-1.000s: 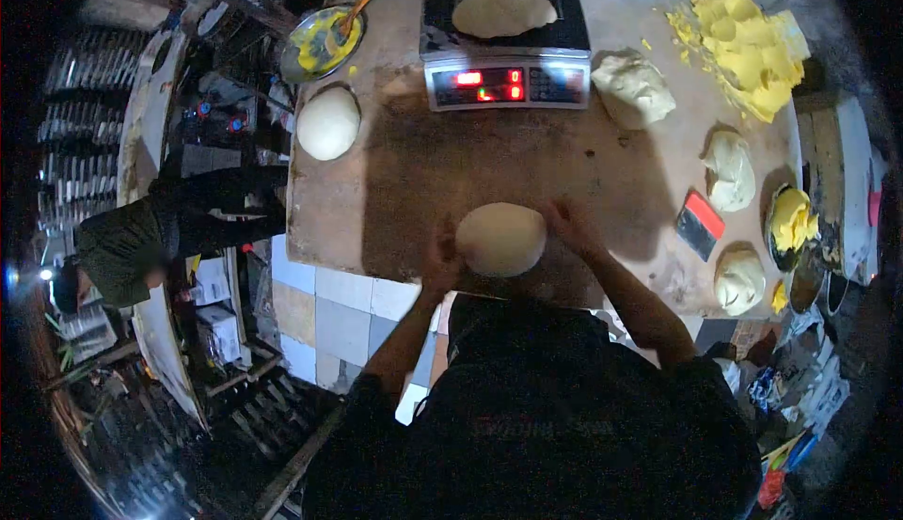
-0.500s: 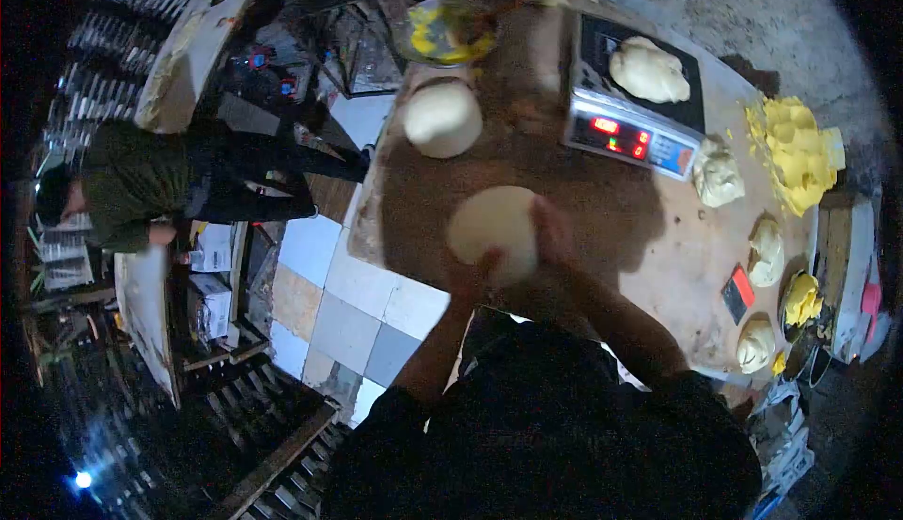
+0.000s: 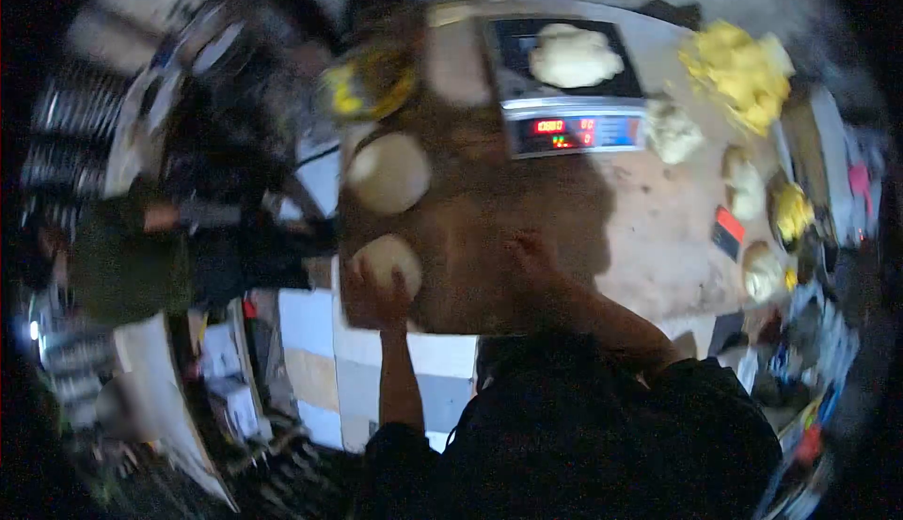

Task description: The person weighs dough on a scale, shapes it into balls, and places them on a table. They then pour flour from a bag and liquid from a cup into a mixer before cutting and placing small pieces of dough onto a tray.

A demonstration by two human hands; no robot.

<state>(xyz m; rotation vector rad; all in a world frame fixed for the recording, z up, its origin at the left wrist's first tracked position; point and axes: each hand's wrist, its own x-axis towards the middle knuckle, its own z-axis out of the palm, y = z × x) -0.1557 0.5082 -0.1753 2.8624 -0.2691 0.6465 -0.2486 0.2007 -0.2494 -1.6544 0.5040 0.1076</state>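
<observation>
At the left front corner of the table, my left hand [image 3: 378, 304] is closed around the near side of a smooth pale dough ball [image 3: 388, 259], thumb and fingers against it. A second, larger dough ball [image 3: 388, 173] sits just behind it, apart from it. My right hand [image 3: 534, 255] is over the middle of the table, in shadow, its fingers apart and nothing in them. Beyond it stands a digital scale [image 3: 578, 134] with red lit figures and a lump of dough [image 3: 576, 55] on its black plate.
More dough pieces [image 3: 673, 131] lie on the right of the wooden table [image 3: 649, 228]. A red and black scraper [image 3: 727, 232] is near them. A yellow mass [image 3: 738, 73] sits at the back right, a yellow-smeared bowl [image 3: 372, 83] at the back left. Another person [image 3: 132, 257] stands at left.
My left hand has carried the dough ball left to the table corner. My right hand has come off the ball. The view has turned, and the other person has shifted.
</observation>
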